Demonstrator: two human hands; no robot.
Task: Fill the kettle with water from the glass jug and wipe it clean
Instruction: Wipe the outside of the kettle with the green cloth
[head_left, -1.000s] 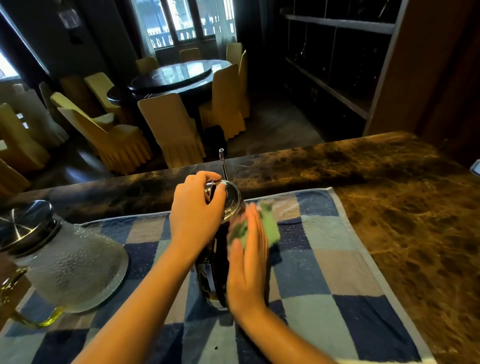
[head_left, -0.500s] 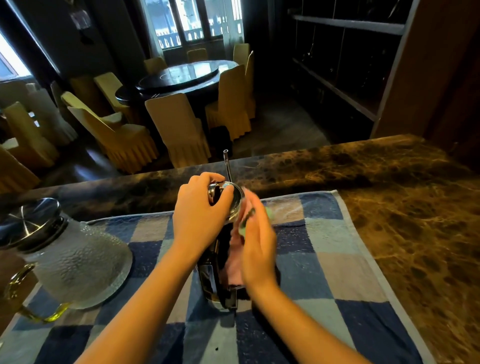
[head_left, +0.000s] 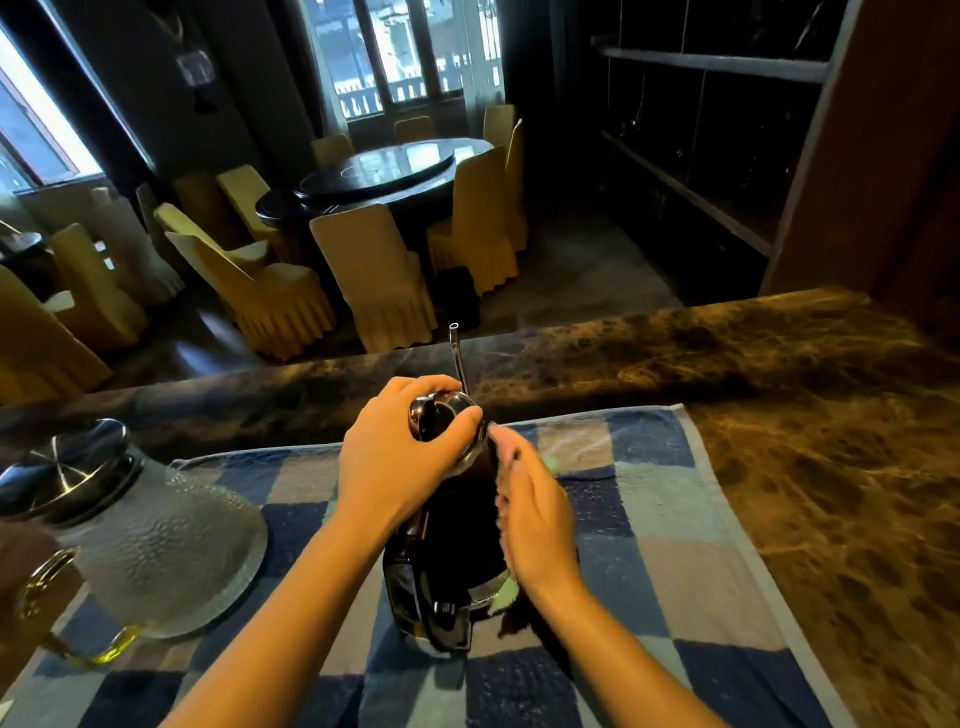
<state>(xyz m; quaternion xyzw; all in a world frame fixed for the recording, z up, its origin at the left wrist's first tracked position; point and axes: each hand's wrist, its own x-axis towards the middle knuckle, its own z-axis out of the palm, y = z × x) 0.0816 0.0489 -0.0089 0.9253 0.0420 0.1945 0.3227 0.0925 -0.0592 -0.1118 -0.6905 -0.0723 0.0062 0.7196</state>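
- While the left hand (head_left: 400, 457) is gripping the kettle (head_left: 447, 545) by its lid, fingers curled, the right hand (head_left: 540, 519) is pressing a cloth (head_left: 506, 590) against its side, fingers apparently flat.
- Glass jug (head_left: 156, 540) is standing at left.

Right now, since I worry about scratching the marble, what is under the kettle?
The kettle stands on a blue checked towel spread over the marble counter. The patch directly beneath its base is covered, so whether anything else lies there cannot be seen.

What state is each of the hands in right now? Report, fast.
Left hand: closed, gripping the kettle by its lid.
Right hand: open, pressing the cloth flat against the kettle's side.
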